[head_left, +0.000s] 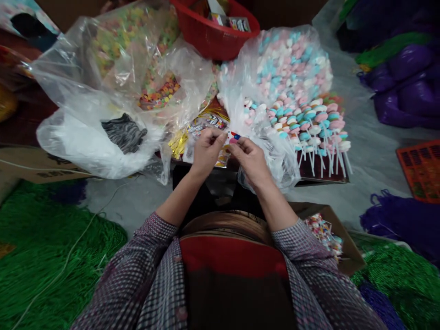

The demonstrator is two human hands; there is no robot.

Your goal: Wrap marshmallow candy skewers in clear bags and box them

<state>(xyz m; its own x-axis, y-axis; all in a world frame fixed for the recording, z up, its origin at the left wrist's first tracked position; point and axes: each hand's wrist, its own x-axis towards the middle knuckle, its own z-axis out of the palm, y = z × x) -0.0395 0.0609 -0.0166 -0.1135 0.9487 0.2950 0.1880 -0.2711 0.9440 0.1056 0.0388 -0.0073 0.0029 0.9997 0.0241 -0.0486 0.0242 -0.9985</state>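
1. My single feed looks out from the wearer's head, forward and steeply down.
2. Checked sleeves (137, 261) sit closest to me; left hand (207, 150) and right hand (252, 160) fall mid-frame.
3. Farther off, a red basin (216, 40) meets the top edge.

- Centre: the left hand (208, 149) and right hand (250, 158), with an item (232, 137) between them.
- 12 o'clock: basin (216, 43), boxes (239, 24) inside.
- 11 o'clock, just beyond the hands: packets (216, 120); farther, towards 10, the rings bag (134, 36).
- 9 o'clock: ties (178, 143) near; pale bag (75, 142) beyond.
- 1 o'clock: marshmallow bag (292, 59).
- Between 2 and 3: lollipops (318, 117) on the table (307, 170).
- 3 o'clock, floor: crate (421, 169).
- 4 o'clock: carton (350, 250), sweets (323, 231) inside.
- 8 o'clock: netting (62, 238).
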